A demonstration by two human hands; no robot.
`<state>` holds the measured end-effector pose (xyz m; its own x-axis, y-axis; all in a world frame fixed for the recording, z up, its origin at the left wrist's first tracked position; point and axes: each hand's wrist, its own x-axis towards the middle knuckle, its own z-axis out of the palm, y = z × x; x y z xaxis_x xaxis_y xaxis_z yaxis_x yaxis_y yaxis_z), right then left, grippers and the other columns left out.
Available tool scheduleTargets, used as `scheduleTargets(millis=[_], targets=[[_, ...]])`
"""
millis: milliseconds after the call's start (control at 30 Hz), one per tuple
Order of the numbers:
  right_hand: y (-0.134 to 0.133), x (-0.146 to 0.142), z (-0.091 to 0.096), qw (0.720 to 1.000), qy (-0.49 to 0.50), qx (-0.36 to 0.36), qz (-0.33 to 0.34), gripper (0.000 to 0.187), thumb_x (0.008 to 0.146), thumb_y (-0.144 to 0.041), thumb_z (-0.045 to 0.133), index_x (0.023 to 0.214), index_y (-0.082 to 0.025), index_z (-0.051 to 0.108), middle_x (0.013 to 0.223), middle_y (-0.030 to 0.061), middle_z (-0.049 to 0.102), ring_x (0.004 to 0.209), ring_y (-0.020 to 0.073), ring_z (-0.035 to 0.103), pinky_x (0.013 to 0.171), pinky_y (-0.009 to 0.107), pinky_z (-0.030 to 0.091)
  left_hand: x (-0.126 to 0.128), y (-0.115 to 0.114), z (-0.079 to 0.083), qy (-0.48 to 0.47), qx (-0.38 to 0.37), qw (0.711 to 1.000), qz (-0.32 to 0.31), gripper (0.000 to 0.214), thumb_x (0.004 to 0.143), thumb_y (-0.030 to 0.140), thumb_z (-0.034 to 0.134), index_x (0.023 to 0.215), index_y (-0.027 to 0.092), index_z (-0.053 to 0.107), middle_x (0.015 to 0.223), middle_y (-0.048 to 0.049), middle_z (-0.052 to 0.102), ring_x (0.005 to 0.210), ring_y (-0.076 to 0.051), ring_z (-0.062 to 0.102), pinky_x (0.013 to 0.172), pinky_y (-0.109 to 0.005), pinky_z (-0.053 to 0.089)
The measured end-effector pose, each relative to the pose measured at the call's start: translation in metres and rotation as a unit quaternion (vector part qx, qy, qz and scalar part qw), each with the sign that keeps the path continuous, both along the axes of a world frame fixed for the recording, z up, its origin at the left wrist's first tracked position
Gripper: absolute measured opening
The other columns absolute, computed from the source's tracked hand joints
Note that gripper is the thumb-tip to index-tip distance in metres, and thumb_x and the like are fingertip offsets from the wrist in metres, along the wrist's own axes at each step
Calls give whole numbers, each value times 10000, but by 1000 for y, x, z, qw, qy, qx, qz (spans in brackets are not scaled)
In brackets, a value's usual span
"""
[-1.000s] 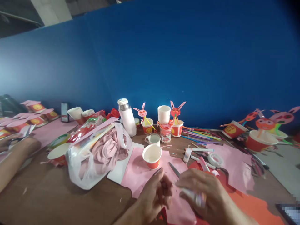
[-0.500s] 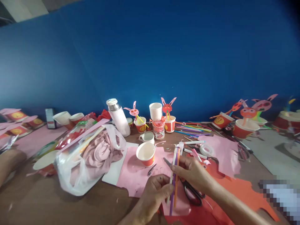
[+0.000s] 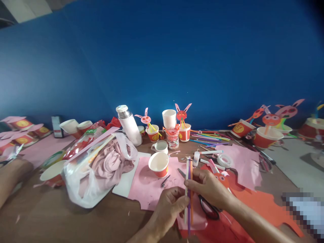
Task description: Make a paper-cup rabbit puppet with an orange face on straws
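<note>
we have three thin sticks (image 3: 189,202), one white, one purple and one orange, side by side and nearly upright over the near part of a pink sheet (image 3: 139,192). our left hand (image 3: 172,205) pinches them lower down, our right hand (image 3: 206,189) higher up, both with fingers drawn in narrow. the sticks are gathered, but we see nothing fixed to their tops. a loose red head (image 3: 221,179) with pink ears lies beyond our right hand, apart from the sticks; it looks cut and assembled. scissors (image 3: 210,209) lie just beside that hand. the paper cup (image 3: 159,165) stands apart, no figure in it. farther back, a pink rabbit (image 3: 146,120) and a red rabbit (image 3: 181,115) already stand in cups, seemingly complete.

for writing, the red cups carry round yellow emblems whose marks are too small to read, and we make out no lettering on the white flask (image 3: 131,130).
</note>
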<state>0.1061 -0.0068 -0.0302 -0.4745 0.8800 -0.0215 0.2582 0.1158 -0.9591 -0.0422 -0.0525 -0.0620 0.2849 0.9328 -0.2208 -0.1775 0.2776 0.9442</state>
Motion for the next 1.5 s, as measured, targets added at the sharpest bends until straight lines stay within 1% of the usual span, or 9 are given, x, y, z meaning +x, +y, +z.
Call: scheduleTargets(millis=[267,500,667,833,967,1167,1267,1333,1500], targets=[[-3,0,-4,1000,-25,0,-10,137,733,-233,516,624,-161,559,581,-34,509,557,103,452,523,201,356,-3,2,-4,45,33,998,9,349,652,437,657,587,132,500,493,32,452,461,-71,398,466,-206,299],[-13,-4,5,993,-79,-16,83,132,740,-224,499,630,-163,541,530,-66,376,499,70,330,450,186,260,-12,6,19,18,72,988,132,346,687,430,630,806,107,601,582,0,550,515,-98,479,514,-226,385],[-24,-10,-2,983,-150,-16,108,142,687,-183,519,562,-162,455,504,-74,336,476,56,292,406,180,206,-14,8,14,-8,42,989,142,276,694,391,635,678,120,585,501,23,512,464,-81,448,471,-206,350],[-32,-17,-12,989,-60,-72,118,50,676,-185,561,643,-148,562,547,-58,465,508,63,394,432,154,292,-14,6,13,-42,-4,987,156,259,654,341,683,583,129,551,480,54,463,455,-50,402,465,-174,320],[-34,-22,-20,989,0,-117,88,76,706,-197,548,710,-141,600,604,-33,559,533,81,505,463,154,373,-10,3,21,-50,-34,986,156,288,643,400,681,661,132,575,535,51,476,496,-65,426,478,-179,348],[-35,-19,-14,993,-16,-87,78,173,752,-294,543,740,-151,640,604,-27,588,539,86,550,483,160,402,-5,3,24,-91,-88,986,105,207,663,322,676,721,147,583,574,32,545,510,-101,516,494,-213,407],[-32,7,-2,993,-115,-14,24,185,755,-306,535,680,-173,641,537,-37,559,501,91,526,450,174,367,-8,5,23,-125,-95,978,139,187,658,293,678,715,133,602,661,0,600,596,-121,563,542,-227,444],[-28,35,5,983,-167,28,-64,192,765,-252,498,617,-192,605,561,-33,549,532,101,503,475,199,350,-9,4,23,-139,-103,974,148,182,658,287,672,737,140,601,662,-1,610,556,-116,560,481,-214,423],[-19,100,3,924,-285,64,-247,251,783,-334,449,568,-219,507,504,-6,446,496,143,386,488,268,272,-7,-2,24,-157,-112,975,105,174,712,320,628,740,161,564,553,48,546,384,-58,454,383,-178,319]])
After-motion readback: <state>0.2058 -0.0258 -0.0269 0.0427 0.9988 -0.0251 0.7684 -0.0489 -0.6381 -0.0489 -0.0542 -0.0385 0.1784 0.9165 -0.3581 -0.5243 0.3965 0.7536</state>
